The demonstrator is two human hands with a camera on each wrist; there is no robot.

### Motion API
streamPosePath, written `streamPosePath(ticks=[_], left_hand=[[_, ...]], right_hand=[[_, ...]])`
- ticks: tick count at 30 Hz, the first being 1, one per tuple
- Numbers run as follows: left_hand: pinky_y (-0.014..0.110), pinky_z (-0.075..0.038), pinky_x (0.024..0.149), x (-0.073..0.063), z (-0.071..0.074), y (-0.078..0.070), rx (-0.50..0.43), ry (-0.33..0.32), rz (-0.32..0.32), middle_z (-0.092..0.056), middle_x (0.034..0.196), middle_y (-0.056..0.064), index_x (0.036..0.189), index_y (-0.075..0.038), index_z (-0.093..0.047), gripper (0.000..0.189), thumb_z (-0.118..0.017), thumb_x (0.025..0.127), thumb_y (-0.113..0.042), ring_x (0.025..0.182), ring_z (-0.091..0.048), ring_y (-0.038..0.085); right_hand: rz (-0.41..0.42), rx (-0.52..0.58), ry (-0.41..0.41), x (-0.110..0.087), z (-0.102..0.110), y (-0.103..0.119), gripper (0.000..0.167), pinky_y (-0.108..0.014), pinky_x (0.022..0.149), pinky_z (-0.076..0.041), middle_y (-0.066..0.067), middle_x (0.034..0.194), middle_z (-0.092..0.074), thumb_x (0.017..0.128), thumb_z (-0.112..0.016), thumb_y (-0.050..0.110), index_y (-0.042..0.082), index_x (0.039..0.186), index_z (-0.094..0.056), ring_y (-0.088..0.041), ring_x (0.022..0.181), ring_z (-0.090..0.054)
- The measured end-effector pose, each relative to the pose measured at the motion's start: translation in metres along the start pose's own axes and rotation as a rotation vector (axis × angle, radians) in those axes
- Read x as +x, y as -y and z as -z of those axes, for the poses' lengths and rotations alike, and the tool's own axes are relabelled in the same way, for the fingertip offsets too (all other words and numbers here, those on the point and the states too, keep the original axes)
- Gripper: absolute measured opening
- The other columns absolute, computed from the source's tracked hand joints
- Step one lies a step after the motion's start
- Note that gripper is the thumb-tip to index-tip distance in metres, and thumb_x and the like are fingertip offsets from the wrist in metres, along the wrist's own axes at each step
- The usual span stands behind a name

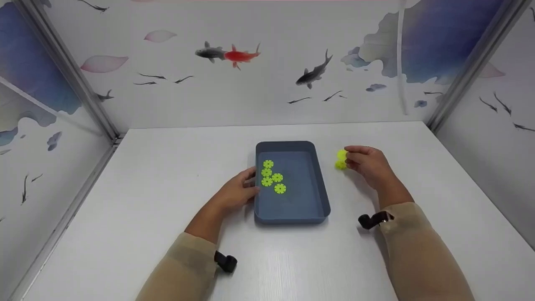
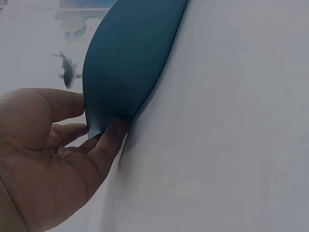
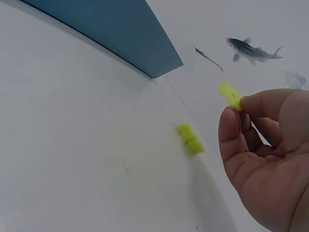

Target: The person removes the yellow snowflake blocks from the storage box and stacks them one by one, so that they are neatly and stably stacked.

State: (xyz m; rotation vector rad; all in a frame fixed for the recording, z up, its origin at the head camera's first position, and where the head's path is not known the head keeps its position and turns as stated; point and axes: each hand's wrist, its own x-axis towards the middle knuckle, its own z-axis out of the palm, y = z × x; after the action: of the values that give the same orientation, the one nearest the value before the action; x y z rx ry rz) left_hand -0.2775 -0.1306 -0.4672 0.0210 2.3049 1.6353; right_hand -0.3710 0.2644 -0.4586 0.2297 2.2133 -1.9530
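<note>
In the head view, a blue-grey rectangular tray [image 1: 292,209] sits on the white table. Several yellow-green notched plastic discs [image 1: 280,188] lie flat along its left half. My left hand [image 1: 236,194] holds the tray's left side, its fingers bent against the outer wall [image 2: 128,58] in the left wrist view. Right of the tray, my right hand [image 1: 370,165] pinches a yellow-green disc [image 3: 230,95] between thumb and fingertips, raised off the table. Below it, another yellow-green piece [image 3: 190,139] rests on the tabletop; whether it is one disc or more I cannot tell.
The white table [image 1: 167,167] ends at a back wall [image 1: 259,96] printed with fish and petals. Printed side panels with metal corner posts [image 1: 472,71] stand left and right. A black camera mount [image 1: 225,262] sits on the left wrist, another [image 1: 373,219] on the right.
</note>
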Motion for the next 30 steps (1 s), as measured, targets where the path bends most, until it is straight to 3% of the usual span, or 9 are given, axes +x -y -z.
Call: streamPosePath(ticks=[13,30], left_hand=[[0.047,-0.047,0.125,-0.003,-0.001,-0.004,0.014,-0.008,0.011,-0.035,0.176,0.004,0.171,-0.021,-0.031,0.071,-0.063,0.107,-0.015,0.16,-0.042,0.03],[0.046,-0.045,0.127,-0.001,0.0,0.0,-0.023,-0.003,0.011,-0.034,0.176,0.004,0.17,-0.022,-0.031,0.07,-0.062,0.107,-0.015,0.16,-0.042,0.029]], right_hand=[[-0.064,-0.151,-0.072,0.005,0.012,-0.015,0.042,-0.018,0.095,-0.061,-0.007,0.137,-0.064,0.106,-0.069,0.027,0.011,0.145,-0.066,-0.014,0.11,-0.067],[-0.085,-0.151,-0.085,0.005,0.006,-0.016,0.041,-0.02,0.093,-0.062,-0.01,0.133,-0.065,0.105,-0.071,0.024,0.008,0.142,-0.065,-0.015,0.104,-0.07]])
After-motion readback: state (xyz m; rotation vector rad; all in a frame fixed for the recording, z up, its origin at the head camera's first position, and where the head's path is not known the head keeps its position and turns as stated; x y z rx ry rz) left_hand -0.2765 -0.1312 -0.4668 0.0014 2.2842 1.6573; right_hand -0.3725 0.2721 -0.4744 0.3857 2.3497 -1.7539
